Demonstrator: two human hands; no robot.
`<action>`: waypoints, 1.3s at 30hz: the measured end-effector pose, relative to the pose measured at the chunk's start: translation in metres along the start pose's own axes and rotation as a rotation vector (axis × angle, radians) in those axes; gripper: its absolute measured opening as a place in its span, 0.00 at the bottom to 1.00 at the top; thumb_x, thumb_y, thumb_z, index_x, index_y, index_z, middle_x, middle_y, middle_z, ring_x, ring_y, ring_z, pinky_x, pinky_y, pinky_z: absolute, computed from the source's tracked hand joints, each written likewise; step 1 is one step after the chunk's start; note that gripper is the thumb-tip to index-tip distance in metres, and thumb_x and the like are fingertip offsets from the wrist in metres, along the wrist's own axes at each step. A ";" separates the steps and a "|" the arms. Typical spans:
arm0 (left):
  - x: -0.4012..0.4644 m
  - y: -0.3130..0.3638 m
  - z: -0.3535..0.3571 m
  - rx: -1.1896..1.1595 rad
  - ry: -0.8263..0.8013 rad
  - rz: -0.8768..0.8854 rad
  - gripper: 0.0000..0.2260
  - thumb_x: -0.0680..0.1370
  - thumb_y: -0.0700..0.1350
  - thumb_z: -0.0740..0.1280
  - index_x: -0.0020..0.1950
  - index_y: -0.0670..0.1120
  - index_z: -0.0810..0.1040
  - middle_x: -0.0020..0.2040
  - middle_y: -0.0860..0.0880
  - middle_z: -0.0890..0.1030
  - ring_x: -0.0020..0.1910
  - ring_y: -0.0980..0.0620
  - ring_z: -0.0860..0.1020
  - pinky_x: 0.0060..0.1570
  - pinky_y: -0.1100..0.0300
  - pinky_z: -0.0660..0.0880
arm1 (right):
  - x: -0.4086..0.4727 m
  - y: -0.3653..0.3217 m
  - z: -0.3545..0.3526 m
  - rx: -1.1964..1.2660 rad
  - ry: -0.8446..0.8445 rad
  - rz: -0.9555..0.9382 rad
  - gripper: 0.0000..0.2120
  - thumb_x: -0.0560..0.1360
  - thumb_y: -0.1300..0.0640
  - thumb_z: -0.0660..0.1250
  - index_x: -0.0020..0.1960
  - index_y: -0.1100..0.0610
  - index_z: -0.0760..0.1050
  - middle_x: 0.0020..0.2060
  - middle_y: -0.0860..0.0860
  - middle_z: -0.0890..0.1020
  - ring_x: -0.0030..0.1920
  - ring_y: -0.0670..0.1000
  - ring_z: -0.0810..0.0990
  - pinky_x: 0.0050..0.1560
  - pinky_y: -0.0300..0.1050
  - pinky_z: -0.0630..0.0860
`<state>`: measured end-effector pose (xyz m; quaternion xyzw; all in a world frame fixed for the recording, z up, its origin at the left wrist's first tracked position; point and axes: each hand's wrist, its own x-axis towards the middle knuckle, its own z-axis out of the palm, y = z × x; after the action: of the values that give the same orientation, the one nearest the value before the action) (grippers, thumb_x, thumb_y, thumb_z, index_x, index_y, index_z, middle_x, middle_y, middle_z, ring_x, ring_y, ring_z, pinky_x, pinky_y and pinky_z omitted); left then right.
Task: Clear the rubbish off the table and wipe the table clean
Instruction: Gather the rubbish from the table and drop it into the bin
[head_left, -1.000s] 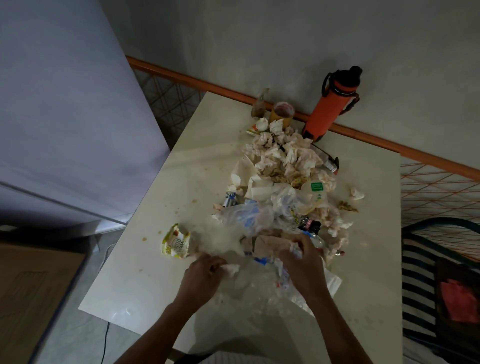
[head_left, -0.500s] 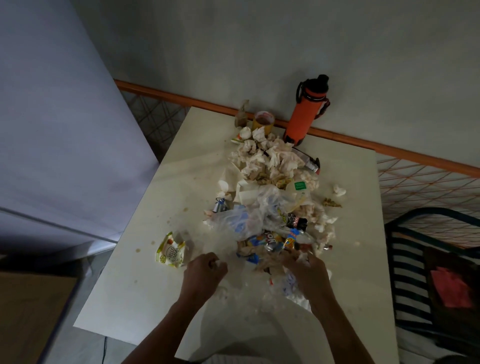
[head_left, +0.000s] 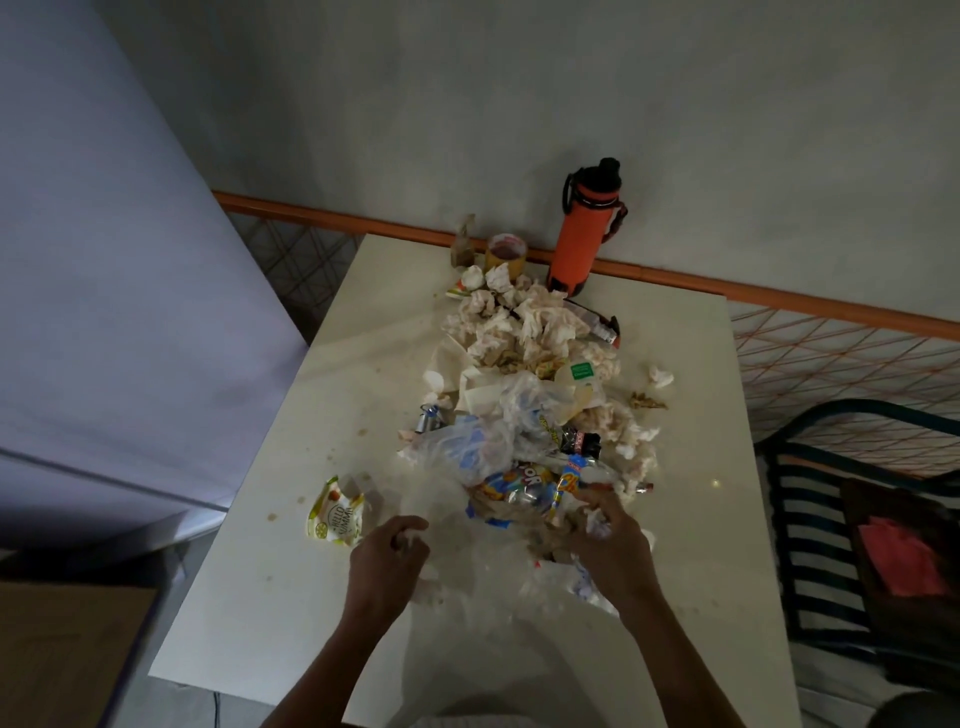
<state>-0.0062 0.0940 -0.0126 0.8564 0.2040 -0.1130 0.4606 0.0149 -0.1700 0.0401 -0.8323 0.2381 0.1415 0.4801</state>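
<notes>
A long heap of rubbish (head_left: 524, 395) runs down the middle of the white table (head_left: 291, 587): crumpled tissues, clear plastic bags, snack wrappers and a small can. A thin clear plastic bag (head_left: 498, 577) lies at the near end of the heap between my hands. My left hand (head_left: 387, 564) pinches its left edge with curled fingers. My right hand (head_left: 610, 545) grips its right edge together with crumpled wrappers at the heap's near end. A yellow-green wrapper (head_left: 336, 514) lies apart, left of my left hand.
An orange flask (head_left: 584, 234) stands at the table's far edge beside a paper cup (head_left: 505, 257). Brown spots (head_left: 361, 431) stain the tabletop. An orange railing runs behind. A dark striped chair (head_left: 852, 519) holding something red stands at the right. A cardboard box (head_left: 67, 654) sits low left.
Both hands have stayed at the near end of the heap holding the plastic. Colourful snack wrappers have come into view in front of my right hand. The camera has tilted up.
</notes>
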 end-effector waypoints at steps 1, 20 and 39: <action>0.000 0.002 0.000 -0.011 -0.008 0.002 0.11 0.76 0.40 0.69 0.48 0.58 0.83 0.42 0.53 0.85 0.37 0.58 0.82 0.38 0.60 0.80 | 0.000 0.001 -0.001 -0.040 -0.001 0.009 0.18 0.68 0.62 0.73 0.54 0.46 0.80 0.45 0.45 0.82 0.42 0.47 0.81 0.37 0.35 0.74; -0.021 0.015 0.010 -0.090 -0.012 0.057 0.11 0.77 0.36 0.69 0.49 0.52 0.84 0.43 0.51 0.84 0.35 0.59 0.83 0.33 0.69 0.77 | -0.010 0.002 -0.007 -0.045 0.079 0.107 0.10 0.74 0.58 0.66 0.37 0.53 0.82 0.29 0.53 0.84 0.30 0.49 0.82 0.36 0.38 0.76; -0.028 0.018 0.017 -0.122 0.059 0.163 0.10 0.78 0.39 0.70 0.46 0.56 0.82 0.43 0.56 0.83 0.40 0.62 0.81 0.41 0.65 0.77 | -0.027 0.020 -0.029 0.322 0.120 0.198 0.00 0.70 0.61 0.70 0.41 0.57 0.80 0.31 0.58 0.81 0.33 0.58 0.79 0.41 0.60 0.81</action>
<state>-0.0234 0.0639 0.0017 0.8436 0.1538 -0.0372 0.5131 -0.0189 -0.1964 0.0524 -0.7242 0.3667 0.0983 0.5757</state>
